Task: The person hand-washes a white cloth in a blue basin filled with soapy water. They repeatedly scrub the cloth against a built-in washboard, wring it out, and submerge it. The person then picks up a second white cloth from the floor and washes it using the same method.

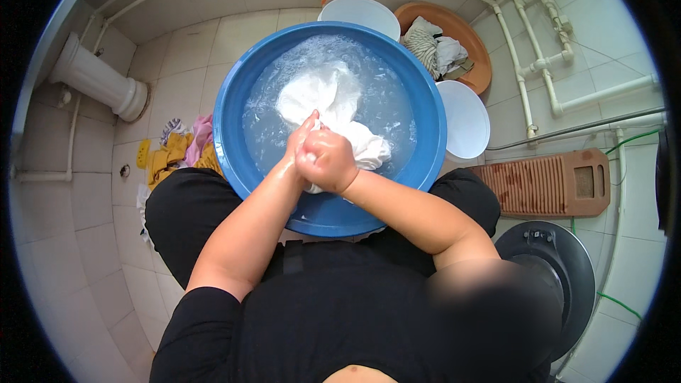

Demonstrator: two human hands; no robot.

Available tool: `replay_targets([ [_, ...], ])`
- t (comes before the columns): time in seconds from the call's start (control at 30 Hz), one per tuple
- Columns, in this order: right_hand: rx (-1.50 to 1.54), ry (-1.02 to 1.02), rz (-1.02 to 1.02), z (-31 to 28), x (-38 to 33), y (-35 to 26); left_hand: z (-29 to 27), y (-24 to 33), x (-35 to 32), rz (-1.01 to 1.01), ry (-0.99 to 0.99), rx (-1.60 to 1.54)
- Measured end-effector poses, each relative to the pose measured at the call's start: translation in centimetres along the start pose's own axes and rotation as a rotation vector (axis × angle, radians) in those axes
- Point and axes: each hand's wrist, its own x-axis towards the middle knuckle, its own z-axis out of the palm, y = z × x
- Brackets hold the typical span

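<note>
I log from afar: white cloth (pixel 319 92), partly in the blue tub (pixel 221 124)'s cloudy water (pixel 266 124); left hand (pixel 301 143) and right hand (pixel 330 159), fingers closed together around its gathered end, apparently for firm grip; tub, between the knees (pixel 464 195), seemingly for reach; washboard (pixel 535 188), beside right knee

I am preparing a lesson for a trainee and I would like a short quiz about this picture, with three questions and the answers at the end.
1. True or false: the washboard lies inside the blue tub.

2. What do the left hand and right hand grip together?
a) a yellow cloth
b) a white cloth
c) a pink cloth

3. Fill in: the brown basin beyond the tub holds ____.

Key:
1. False; it lies outside, to the person's right.
2. b
3. cloths
</note>
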Motion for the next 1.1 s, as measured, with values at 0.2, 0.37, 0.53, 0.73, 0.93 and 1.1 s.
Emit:
replay_targets([
  [0.2,0.079,0.065,0.606,-0.4,-0.3,6.1,4.9,-1.9,-1.5,0.113,0.196,-0.051],
  [0.37,0.119,-0.008,0.245,-1.1,-0.3,-0.1,-1.1,-0.6,0.2,-0.023,-0.372,-0.161],
  [0.53,0.0,0.027,0.014,-1.2,-0.5,2.7,4.1,-1.3,-2.1,0.06,0.117,-0.051],
  [0.73,0.018,0.031,0.514,-4.6,0.6,11.0,3.9,-0.3,-2.2,-0.12,-0.074,0.281],
  [0.93,0.537,0.381,1.46,-7.5,-3.4,21.3,1.8,2.7,-1.4,0.205,-0.174,0.018],
  [1.1,0.842,0.508,1.668,-7.5,-2.5,19.3,2.0,2.9,-2.4,0.211,-0.081,-0.024],
])
